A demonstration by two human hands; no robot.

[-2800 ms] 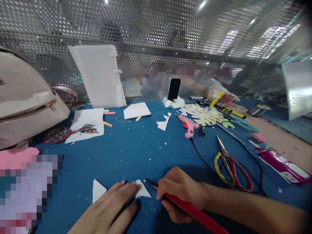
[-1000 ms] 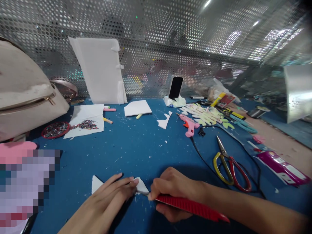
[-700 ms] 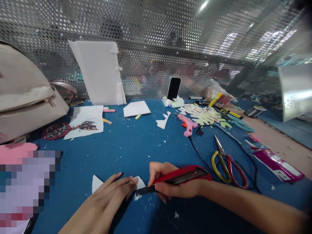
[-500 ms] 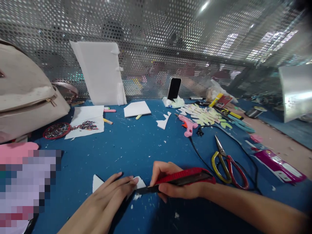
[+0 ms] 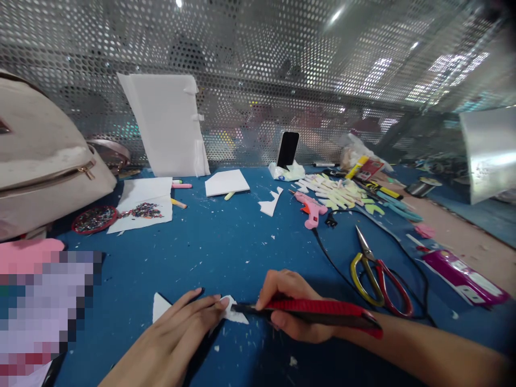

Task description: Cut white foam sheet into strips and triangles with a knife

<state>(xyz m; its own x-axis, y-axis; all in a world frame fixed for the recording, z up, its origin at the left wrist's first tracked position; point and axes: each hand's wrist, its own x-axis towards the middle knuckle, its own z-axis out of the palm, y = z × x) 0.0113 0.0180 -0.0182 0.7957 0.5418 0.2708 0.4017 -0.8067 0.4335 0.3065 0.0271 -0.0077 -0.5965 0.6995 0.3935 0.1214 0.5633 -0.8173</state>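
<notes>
My left hand [image 5: 187, 322] lies flat with its fingers stretched over a small white foam piece [image 5: 160, 307], pressing it to the blue table. The piece shows on both sides of the hand; its middle is hidden. In my right hand [image 5: 296, 317] is a red utility knife [image 5: 322, 310], held with fingers wrapped round the handle. Its dark blade points left and lies over the right end of the piece, just beside my left fingertips. Small white scraps are scattered on the table near the blade.
Scissors [image 5: 377, 274] and a pink glue gun [image 5: 310, 208] with its cord lie to the right. Further back are a phone [image 5: 288, 149], pale strips [image 5: 334, 191] and a white board [image 5: 227, 183]. Beads on paper [image 5: 141, 185], a bead dish [image 5: 94, 219] and a backpack [image 5: 44, 161] are at left.
The knife has swung: its handle end has dropped and moved right, and the blade tip has risen slightly on the piece. My left hand stays almost where it was.
</notes>
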